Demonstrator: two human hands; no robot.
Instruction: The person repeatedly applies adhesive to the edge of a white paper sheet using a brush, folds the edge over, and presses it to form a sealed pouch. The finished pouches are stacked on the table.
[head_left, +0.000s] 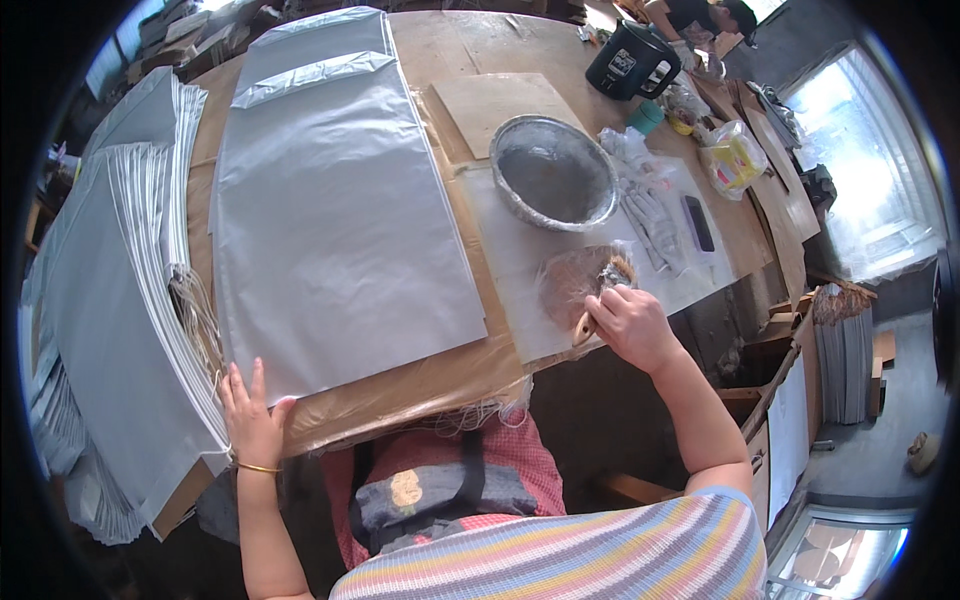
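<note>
My right hand (630, 322) is closed round the wooden handle of a brush (620, 268), whose bristles point away from me. The brush is over a round, brownish, film-like patch (568, 285) on a pale sheet. My left hand (255, 418) lies with fingers spread at the near left corner of a long silver-grey sheet-like bag (335, 230) with a folded far end. Another such bag (315, 30) shows beyond its fold. Just past the brush stands a metal bowl (555, 172) with a crusted rim and greyish contents.
Stacked grey bags (140, 290) fan out at the left table edge. Beyond the bowl lies a thin board (510, 105); a dark kettle (632, 60) stands farther back. A phone (698, 223), crumpled plastic (650, 215) and a yellow-white packet (735, 158) lie right. Another person (700, 30) is at far right.
</note>
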